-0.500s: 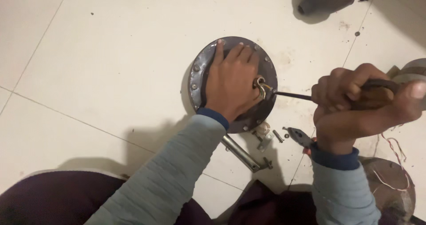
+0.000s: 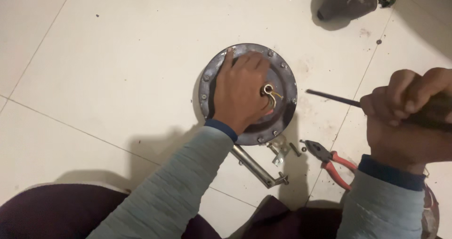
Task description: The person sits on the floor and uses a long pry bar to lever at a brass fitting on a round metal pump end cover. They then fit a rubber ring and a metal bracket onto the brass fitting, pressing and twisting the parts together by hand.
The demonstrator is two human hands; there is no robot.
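The left hand (image 2: 242, 90) lies flat on a round grey metal disc (image 2: 282, 76) that sits on the pale tiled floor (image 2: 117, 55). The fingers are spread wide and press down on the disc; this grip is open and wraps around nothing. The disc has small bolts all round its edge. A short metal stub with thin yellow wires (image 2: 269, 91) sticks up from the middle of the disc, right beside the thumb.

The right hand (image 2: 407, 119) is off to the side, well apart from the disc. It is a tight fist, and its grip is closed around the handle of a long thin dark screwdriver (image 2: 332, 97). The tip of the tool points toward the disc but does not touch it.

On the floor below the disc lie a silver metal rod (image 2: 252, 165), a few small screws and a bracket (image 2: 280, 152), and red-handled pliers (image 2: 329, 161). A dark grey lump (image 2: 346, 1) rests at the top.
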